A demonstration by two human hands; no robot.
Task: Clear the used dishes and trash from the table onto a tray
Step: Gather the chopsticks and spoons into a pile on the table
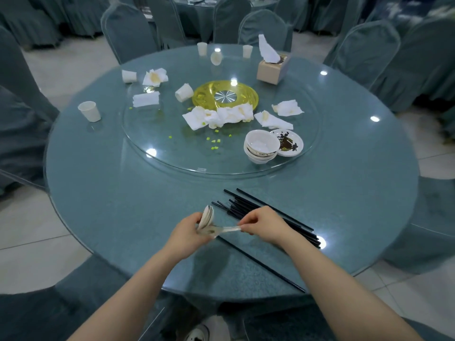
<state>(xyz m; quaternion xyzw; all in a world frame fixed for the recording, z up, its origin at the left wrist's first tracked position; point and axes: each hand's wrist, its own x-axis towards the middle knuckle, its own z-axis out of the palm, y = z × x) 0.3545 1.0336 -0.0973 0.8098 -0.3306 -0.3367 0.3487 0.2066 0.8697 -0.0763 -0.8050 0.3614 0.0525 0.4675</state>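
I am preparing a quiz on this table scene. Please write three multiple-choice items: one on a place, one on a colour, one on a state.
1. Where does the bowl stack stand?
A. on the glass turntable
B. on a chair
C. on the floor

2. What colour are the chopsticks?
A. white
B. black
C. red

3. What does the left hand do?
A. lies flat on the table
B. grips spoons
C. lifts a cup

Key: 1 A, the stack stands inside the turntable rim beside the sauce dish. 2 B, all sticks are black. 3 B, its fingers curl round the spoons.
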